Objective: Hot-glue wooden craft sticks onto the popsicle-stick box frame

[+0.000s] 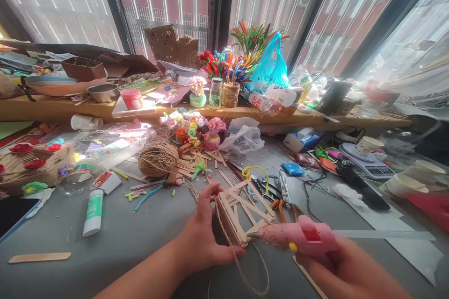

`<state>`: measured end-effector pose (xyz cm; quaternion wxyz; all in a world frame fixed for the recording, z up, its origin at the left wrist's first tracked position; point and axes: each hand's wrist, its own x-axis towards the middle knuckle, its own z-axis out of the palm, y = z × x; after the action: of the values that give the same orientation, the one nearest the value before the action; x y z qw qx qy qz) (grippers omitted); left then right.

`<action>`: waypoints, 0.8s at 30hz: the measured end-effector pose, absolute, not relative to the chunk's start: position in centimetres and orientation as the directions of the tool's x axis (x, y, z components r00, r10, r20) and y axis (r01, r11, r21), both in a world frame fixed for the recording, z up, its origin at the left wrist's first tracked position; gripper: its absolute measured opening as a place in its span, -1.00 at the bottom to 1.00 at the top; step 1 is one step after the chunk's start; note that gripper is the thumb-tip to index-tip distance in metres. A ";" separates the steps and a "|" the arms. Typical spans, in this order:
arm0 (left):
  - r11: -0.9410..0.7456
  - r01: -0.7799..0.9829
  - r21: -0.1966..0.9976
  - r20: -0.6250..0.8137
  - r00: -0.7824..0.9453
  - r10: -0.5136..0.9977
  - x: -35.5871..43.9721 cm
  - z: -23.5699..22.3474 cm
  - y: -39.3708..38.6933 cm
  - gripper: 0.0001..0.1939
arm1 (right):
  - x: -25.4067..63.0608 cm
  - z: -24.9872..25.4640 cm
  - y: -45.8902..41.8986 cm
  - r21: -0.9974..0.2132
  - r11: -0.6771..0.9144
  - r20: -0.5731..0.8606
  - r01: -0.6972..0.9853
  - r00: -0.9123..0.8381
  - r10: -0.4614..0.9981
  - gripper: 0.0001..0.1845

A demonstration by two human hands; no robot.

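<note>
My left hand [199, 233] grips a small box frame made of wooden craft sticks [242, 205] by its left side, thumb at the near corner and fingers at the far one. A strand of twine [267, 271] runs along the box's left edge and loops down below it. In my right hand [347, 266] is a pink hot glue gun [301, 236], its metal nozzle touching or just over the near corner of the box. A clear glue stick [386, 234] sticks out of the gun's back. Fingers under the gun are partly hidden.
A ball of twine [158, 160] and loose craft sticks lie beyond the box. Pliers [281, 210] and scissors [285, 187] sit just behind it. A glue stick tube [93, 212] stands left, near a phone [16, 215]. A kitchen scale [366, 163] is at right.
</note>
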<state>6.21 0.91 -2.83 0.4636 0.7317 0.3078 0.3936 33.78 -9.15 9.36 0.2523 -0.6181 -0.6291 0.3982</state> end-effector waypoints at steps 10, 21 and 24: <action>-0.399 0.109 0.911 0.299 0.492 0.817 6.3 -2.8 0.9 0.27 | 33.5 9.5 -8.5 -0.794 0.046 -0.055 0.606 -0.147 0.988 -0.62; -0.399 0.085 0.913 0.307 0.500 0.810 6.3 -3.0 1.0 0.25 | 34.7 8.6 -9.1 -0.691 0.070 -0.081 0.720 -0.173 0.982 -0.58; -0.412 0.083 0.907 0.320 0.499 0.805 6.3 -3.1 1.1 0.26 | 35.1 8.1 -9.4 -0.659 0.074 -0.081 0.748 -0.169 0.982 -0.58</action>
<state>6.30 1.09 -3.06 0.4512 0.7389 0.3006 0.4001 35.06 -9.37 8.08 0.1986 -0.6133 -0.7055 0.2946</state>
